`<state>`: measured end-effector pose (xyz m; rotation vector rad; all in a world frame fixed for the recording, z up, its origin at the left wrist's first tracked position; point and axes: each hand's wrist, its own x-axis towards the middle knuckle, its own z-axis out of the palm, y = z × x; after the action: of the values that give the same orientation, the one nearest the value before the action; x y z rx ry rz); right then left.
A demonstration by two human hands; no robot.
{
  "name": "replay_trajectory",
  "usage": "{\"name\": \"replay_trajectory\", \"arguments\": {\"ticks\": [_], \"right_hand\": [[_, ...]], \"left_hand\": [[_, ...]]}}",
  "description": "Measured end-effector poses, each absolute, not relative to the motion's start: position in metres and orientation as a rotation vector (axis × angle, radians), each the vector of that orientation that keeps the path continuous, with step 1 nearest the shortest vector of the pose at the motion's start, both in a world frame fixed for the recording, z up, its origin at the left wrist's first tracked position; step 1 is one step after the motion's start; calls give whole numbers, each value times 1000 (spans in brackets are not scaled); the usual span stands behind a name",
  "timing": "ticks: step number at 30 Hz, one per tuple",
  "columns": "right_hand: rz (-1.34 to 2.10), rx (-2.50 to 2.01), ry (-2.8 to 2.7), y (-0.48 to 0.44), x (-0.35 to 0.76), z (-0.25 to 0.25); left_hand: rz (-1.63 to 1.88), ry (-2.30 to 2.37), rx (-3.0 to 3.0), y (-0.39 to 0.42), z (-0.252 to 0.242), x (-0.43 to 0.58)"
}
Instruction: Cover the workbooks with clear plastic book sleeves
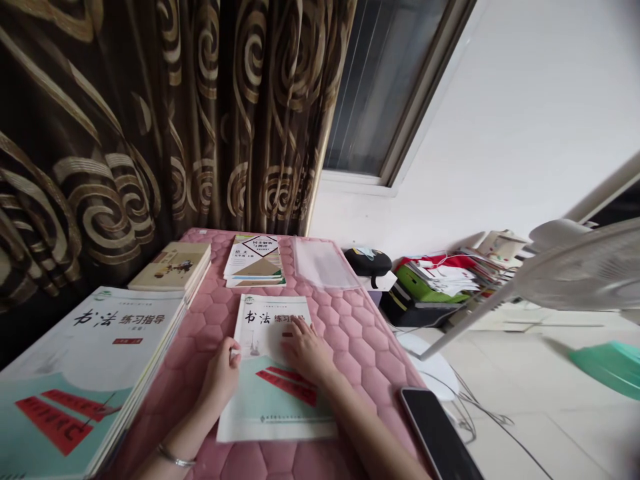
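Observation:
A calligraphy workbook (pixel 250 393) with a white and teal cover and red strips lies closed on the pink quilted table cover (pixel 205 347), right in front of me. My left hand (pixel 223 367) is closed at the book's left edge, its fingers curled and the thumb side against the border. Flat across the upper right of the cover rests my right hand (pixel 306 348), fingers stretched out, hiding part of the title. A bracelet (pixel 175 457) circles my left wrist.
At left stands a stack of workbooks (pixel 100 360), with tan books (pixel 170 267) behind it. Farther back lie more books (pixel 254 257) and a clear plastic sleeve (pixel 323 263). A phone (pixel 437 433) sits near the right edge; beyond are a black case (pixel 367 262) and a fan (pixel 590 267).

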<state>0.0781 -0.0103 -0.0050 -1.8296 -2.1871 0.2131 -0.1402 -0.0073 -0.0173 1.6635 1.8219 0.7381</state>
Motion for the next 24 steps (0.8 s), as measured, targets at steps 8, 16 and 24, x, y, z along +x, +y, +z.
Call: {"name": "replay_trajectory", "arguments": {"ticks": [8,16,24], "right_hand": [[234,-1878,-2251,-3,80,-26],[233,-1869,-2282,-1,81,-29],[214,-1901,-2290,-2,80,-27]], "left_hand": [[192,2115,2248,-11,-5,-135],[402,1665,2651,32,-25,-51],[515,1763,2665,76,-50,-74]]}}
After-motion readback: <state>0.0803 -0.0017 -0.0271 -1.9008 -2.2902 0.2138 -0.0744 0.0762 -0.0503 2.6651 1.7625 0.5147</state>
